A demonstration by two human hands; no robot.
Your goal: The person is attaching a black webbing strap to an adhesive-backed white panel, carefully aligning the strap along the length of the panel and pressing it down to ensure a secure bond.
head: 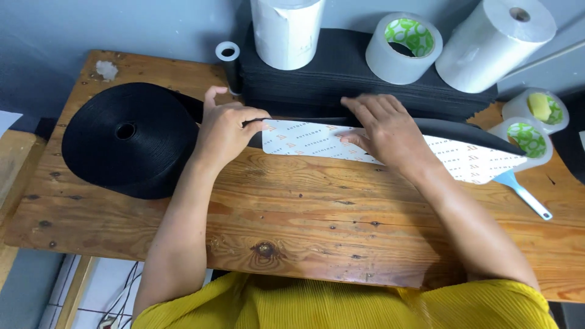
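Surface [317, 213]: a worn wooden plank top with knots, seen from above and running left to right, carrying everything below.
Stack of black sheets [341, 79]: a thick pile along the far edge, serving as a shelf for two white rolls and a roll of clear tape.
Black strap roll [128, 139]: a wide coil lying flat at the left, its loose end leading right toward the left hand, so it seems to feed the work.
Backed sheet [463, 159]: a long curved black piece lying just in front of the stack, its white printed backing face up. Its long axis runs left to right; the blunt end sits by the left hand and the tapered tip points right, toward the small tape rolls.
Right hand [381, 129]: open, palm down, fingers spread, pressing the sheet flat, likely to keep it from shifting.
Left hand [226, 131]: closed in a pinch on the black edge at the sheet's left end.
Scraper [524, 194]: a pale blue tool at the right, partly under the sheet's tip.
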